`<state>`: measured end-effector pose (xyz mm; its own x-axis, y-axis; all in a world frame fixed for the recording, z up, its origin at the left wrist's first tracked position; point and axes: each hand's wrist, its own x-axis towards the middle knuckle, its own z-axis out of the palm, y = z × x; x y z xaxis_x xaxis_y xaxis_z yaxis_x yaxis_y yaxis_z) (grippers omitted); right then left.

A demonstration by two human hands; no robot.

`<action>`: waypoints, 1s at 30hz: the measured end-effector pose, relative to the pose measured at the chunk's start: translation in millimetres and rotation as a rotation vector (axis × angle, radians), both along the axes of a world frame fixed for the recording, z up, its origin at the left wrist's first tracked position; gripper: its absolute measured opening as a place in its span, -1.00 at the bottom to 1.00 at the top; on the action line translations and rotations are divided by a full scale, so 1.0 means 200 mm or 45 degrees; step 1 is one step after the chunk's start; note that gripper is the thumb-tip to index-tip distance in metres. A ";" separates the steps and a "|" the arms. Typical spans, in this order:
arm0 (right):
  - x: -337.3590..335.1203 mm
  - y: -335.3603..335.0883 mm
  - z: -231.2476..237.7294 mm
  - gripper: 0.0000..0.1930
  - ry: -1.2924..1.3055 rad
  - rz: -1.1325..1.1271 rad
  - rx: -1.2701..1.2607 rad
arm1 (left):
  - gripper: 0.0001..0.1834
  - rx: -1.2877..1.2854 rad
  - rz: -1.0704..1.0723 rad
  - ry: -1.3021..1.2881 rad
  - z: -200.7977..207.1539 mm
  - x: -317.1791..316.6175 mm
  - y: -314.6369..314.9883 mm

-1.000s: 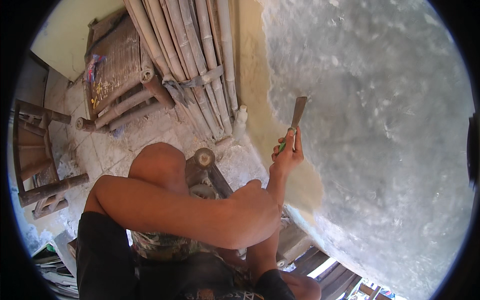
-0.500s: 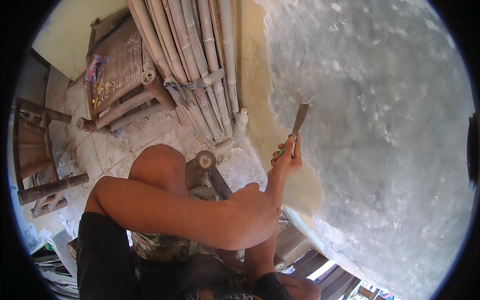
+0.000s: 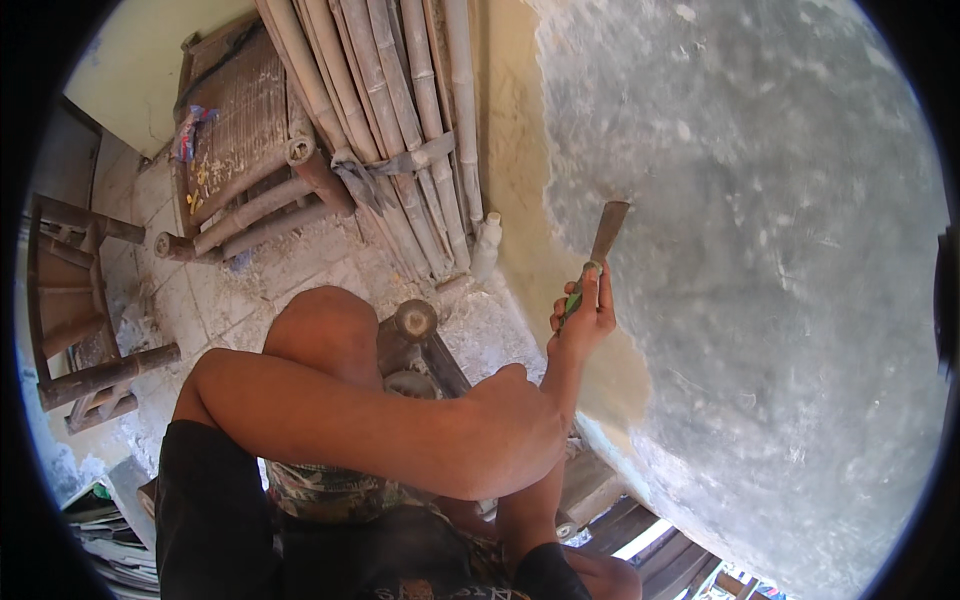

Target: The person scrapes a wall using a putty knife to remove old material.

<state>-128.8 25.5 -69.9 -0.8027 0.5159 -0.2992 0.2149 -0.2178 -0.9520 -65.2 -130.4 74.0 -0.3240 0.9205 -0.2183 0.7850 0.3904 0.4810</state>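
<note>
My right hand (image 3: pixel 585 312) holds a putty knife (image 3: pixel 610 228) with a green handle, fingers closed round it and the thumb along it. The worn, brownish blade points up, its wide end against or just in front of the grey patchy wall (image 3: pixel 750 250); I cannot tell if it touches. My left arm crosses in front of my body from the left. My left hand (image 3: pixel 515 430) is bent over my right forearm and appears to clasp it, with the fingertips hidden behind.
Bamboo poles (image 3: pixel 385 100), tied with a grey strip, lean at the corner beside a whitish bottle (image 3: pixel 487 245). A bamboo bench (image 3: pixel 235 130) and a bamboo chair (image 3: pixel 75 300) stand to the left on dusty floor tiles (image 3: pixel 185 290). A thick bamboo post end (image 3: pixel 416 320) rises by my knee.
My right hand and the putty knife have shifted slightly to the right, the blade tip a little higher on the wall. My left hand stays on the forearm.
</note>
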 end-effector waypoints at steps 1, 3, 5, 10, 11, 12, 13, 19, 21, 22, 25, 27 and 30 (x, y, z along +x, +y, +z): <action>0.01 0.02 0.00 -0.52 0.002 0.000 0.000 | -0.81 -0.009 0.002 0.009 0.00 0.00 0.00; 0.03 0.06 0.01 -0.56 0.067 0.130 -0.059 | -0.81 0.000 0.007 0.024 -0.01 -0.01 -0.01; 0.03 0.11 0.01 -0.56 0.072 0.189 -0.013 | -0.81 0.013 0.009 0.044 -0.03 -0.01 0.00; 0.03 0.20 0.03 -0.59 0.033 0.274 0.153 | -0.80 0.088 0.073 0.096 -0.04 0.00 0.01; 0.03 0.22 0.03 -0.58 -0.008 0.325 0.190 | -0.80 0.086 0.069 0.101 -0.04 -0.01 0.01; 0.02 0.22 0.04 -0.57 -0.048 0.376 0.226 | -0.80 0.085 0.075 0.073 -0.03 -0.01 0.01; 0.02 0.23 0.04 -0.57 -0.043 0.374 0.224 | -0.79 0.082 0.082 0.046 -0.03 -0.01 0.01; -0.07 0.20 0.14 -0.61 -0.205 0.378 0.319 | -0.79 0.079 0.067 0.021 -0.03 0.00 0.02; -0.08 0.17 0.16 -0.56 -0.219 0.344 0.341 | -0.79 0.076 0.070 0.026 -0.03 0.00 0.02; -0.08 0.18 0.16 -0.56 -0.215 0.348 0.340 | -0.79 0.077 0.068 0.029 -0.03 0.00 0.02; -0.08 0.22 0.13 -0.54 -0.274 0.291 0.386 | -0.78 0.055 0.087 0.060 0.00 0.00 0.02; -0.15 0.19 0.13 -0.53 -0.156 0.370 0.325 | -0.78 0.090 0.100 0.051 -0.01 0.01 0.01; -0.06 0.17 0.11 -0.54 -0.269 0.274 0.381 | -0.78 0.087 0.089 0.044 0.00 0.01 0.01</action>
